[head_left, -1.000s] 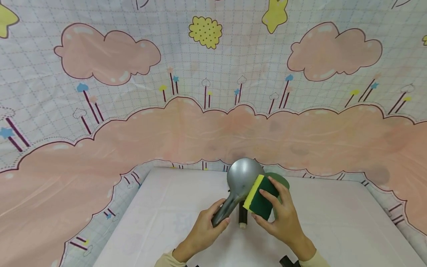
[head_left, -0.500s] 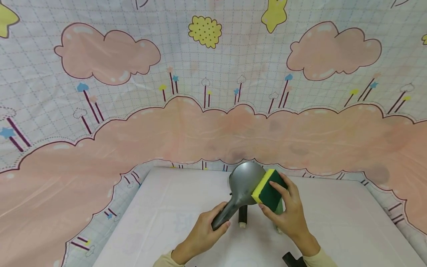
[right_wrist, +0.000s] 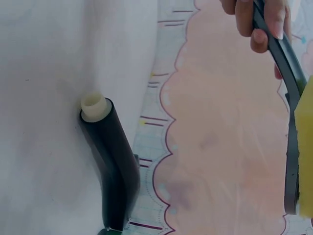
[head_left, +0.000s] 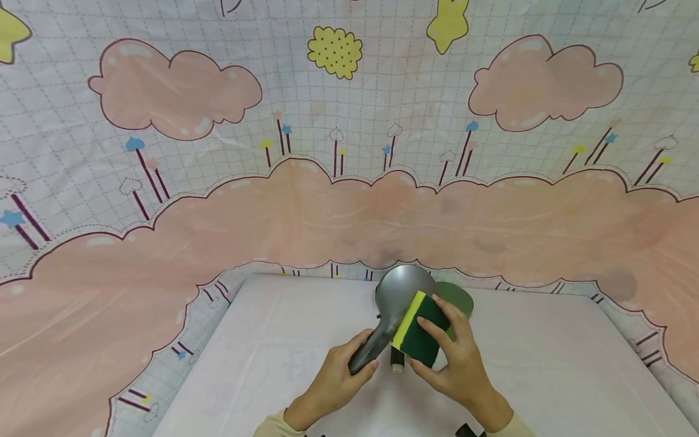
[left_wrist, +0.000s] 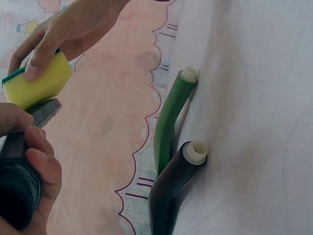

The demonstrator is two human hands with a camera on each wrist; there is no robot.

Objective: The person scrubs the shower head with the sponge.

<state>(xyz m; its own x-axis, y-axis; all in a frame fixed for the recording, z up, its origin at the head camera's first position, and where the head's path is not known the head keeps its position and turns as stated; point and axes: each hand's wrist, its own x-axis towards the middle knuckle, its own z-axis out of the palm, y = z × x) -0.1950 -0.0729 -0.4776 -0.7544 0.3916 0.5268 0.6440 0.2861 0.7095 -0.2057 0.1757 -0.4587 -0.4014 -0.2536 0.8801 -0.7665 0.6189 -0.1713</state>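
My left hand point(head_left: 340, 376) grips the handle of a grey shower head point(head_left: 400, 285), tilted with its round head up and away. In my right hand point(head_left: 464, 367) a yellow and green sponge point(head_left: 422, 334) is pinched between thumb and fingers. The sponge's yellow side lies against the back of the shower head, as the right wrist view shows with the shower head point(right_wrist: 292, 161) beside the yellow face point(right_wrist: 305, 156). In the left wrist view the sponge point(left_wrist: 46, 81) rests along the shower head's back.
A green shower head point(head_left: 459, 298) lies on the white table point(head_left: 262, 340), partly behind the right hand and sponge. Beneath the held shower head lies a black one, its handle point(head_left: 397, 362) pointing toward me. A patterned cloth point(head_left: 338, 224) hangs behind the table.
The sponge went up and right along the shower head, then came back down and left toward the neck. The grey shower head shifted slightly right and down, still in the left hand.
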